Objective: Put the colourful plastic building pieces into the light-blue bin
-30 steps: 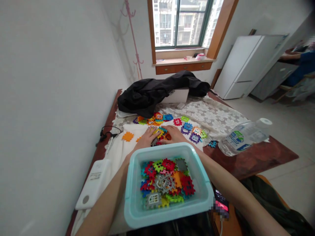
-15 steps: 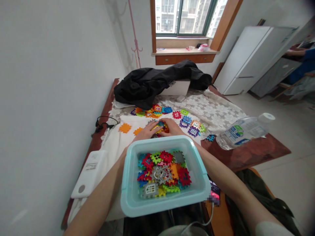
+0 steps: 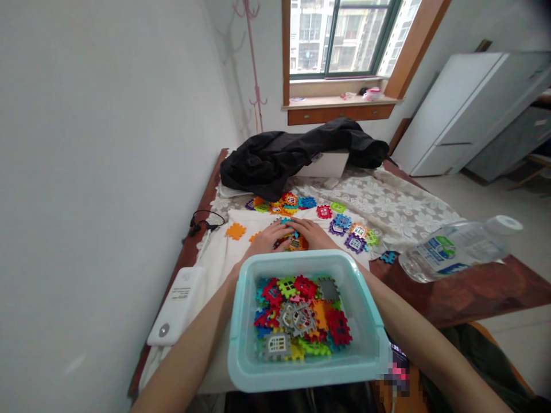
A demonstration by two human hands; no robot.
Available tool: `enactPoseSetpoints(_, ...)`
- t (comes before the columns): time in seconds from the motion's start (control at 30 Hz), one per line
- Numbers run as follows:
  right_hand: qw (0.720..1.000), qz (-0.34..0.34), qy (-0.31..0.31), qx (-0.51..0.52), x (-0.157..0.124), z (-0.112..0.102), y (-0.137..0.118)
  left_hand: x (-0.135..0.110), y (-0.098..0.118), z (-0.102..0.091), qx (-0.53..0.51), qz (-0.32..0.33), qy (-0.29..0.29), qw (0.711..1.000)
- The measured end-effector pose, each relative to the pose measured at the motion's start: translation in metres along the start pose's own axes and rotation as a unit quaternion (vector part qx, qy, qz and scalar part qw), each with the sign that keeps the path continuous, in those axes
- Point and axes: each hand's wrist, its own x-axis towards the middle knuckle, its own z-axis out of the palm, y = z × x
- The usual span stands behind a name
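Note:
Beyond the far rim of the light-blue plastic basin, my left hand (image 3: 267,239) and my right hand (image 3: 313,234) are closed from both sides round a small built piece of interlocking plastic tiles (image 3: 297,243). Orange and blue parts of it show between the fingers; its lower part is hidden behind the rim. Many loose tiles in red, green, grey, orange and yellow lie in the basin (image 3: 370,298), between my forearms. Past my hands is a heap of coloured tiles (image 3: 275,207). To the right lie purple window tiles (image 3: 355,244) with blue, orange and green ones.
An orange tile (image 3: 236,231) lies left on the white cloth. A clear bottle (image 3: 456,249) stands at the right table edge, near a blue tile (image 3: 388,257). The white box-shaped device (image 3: 178,304) is at left, a black cloth (image 3: 297,152) at the back.
The whole scene has shifted right and slightly down as the head camera turned. My hands have changed their hold slightly, and more orange and blue of the built piece shows.

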Motion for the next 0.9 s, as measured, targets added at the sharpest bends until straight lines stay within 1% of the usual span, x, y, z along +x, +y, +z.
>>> enactPoseSetpoints(0.2, 0.998, 0.026, 0.057, 0.001, 0.002, -0.003, -0.010, 0.001, 0.013, -0.010, 0.007, 0.019, 0.003, 1.000)
enactPoseSetpoints(0.27, 0.996, 0.048, 0.079, 0.004, 0.001, -0.005, -0.011, 0.001, 0.016, -0.013, 0.023, -0.004, 0.013, 1.000)
enactPoseSetpoints(0.37, 0.992, 0.087, 0.096, -0.005, 0.000, -0.004, -0.012, 0.000, 0.017, -0.015, 0.060, -0.057, 0.024, 0.996)
enactPoseSetpoints(0.43, 0.992, 0.089, 0.089, -0.023, 0.000, -0.002, -0.011, -0.001, 0.016, -0.016, 0.085, -0.073, 0.009, 0.994)
enactPoseSetpoints(0.53, 0.995, 0.065, 0.058, -0.047, 0.001, 0.001, -0.010, -0.002, 0.016, -0.016, 0.110, -0.086, -0.025, 0.990)
enactPoseSetpoints(0.6, 0.996, 0.061, 0.048, -0.043, 0.002, 0.001, -0.009, -0.002, 0.018, -0.016, 0.124, -0.101, -0.040, 0.986)
enactPoseSetpoints(0.67, 0.996, 0.067, 0.053, -0.019, 0.001, 0.001, -0.007, -0.003, 0.020, -0.016, 0.120, -0.106, -0.049, 0.986)
enactPoseSetpoints(0.73, 0.996, 0.069, 0.058, 0.011, 0.000, 0.000, -0.006, -0.003, 0.022, -0.017, 0.091, -0.100, -0.039, 0.990)
enactPoseSetpoints(0.8, 0.996, 0.066, 0.060, 0.028, -0.001, 0.000, -0.007, -0.003, 0.023, -0.020, 0.050, -0.099, -0.010, 0.994)
enactPoseSetpoints(0.9, 0.996, 0.068, 0.064, 0.006, -0.001, 0.002, -0.010, -0.003, 0.023, -0.025, 0.008, -0.115, 0.027, 0.993)
